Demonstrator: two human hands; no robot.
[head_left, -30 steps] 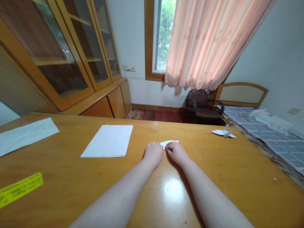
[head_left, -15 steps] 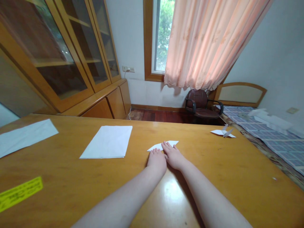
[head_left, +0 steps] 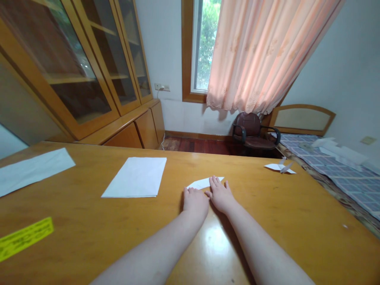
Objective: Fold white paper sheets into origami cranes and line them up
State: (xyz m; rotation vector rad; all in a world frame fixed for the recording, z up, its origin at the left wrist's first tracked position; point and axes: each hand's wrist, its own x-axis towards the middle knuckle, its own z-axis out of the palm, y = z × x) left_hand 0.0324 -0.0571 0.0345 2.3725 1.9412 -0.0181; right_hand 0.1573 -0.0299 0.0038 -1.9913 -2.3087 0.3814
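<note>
A small folded white paper (head_left: 202,183) lies flat on the wooden table (head_left: 89,221), just past my fingers. My right hand (head_left: 220,194) lies on it with fingers stretched out and spread, pressing the paper's right part down. My left hand (head_left: 194,201) rests beside it with fingers curled under, its fingertips at the paper's near left edge; what they pinch, if anything, is hidden.
A stack of white sheets (head_left: 135,181) lies to the left, another sheet (head_left: 31,170) at the far left edge, a yellow label (head_left: 25,237) near me. A folded paper figure (head_left: 280,167) sits at the far right. Behind the table are a chair (head_left: 252,132), cabinets and a bed.
The paper, pinched and mostly covered a second ago, now lies unfolded wider and flat. My right hand has opened onto it; my left hand drew back slightly toward me.
</note>
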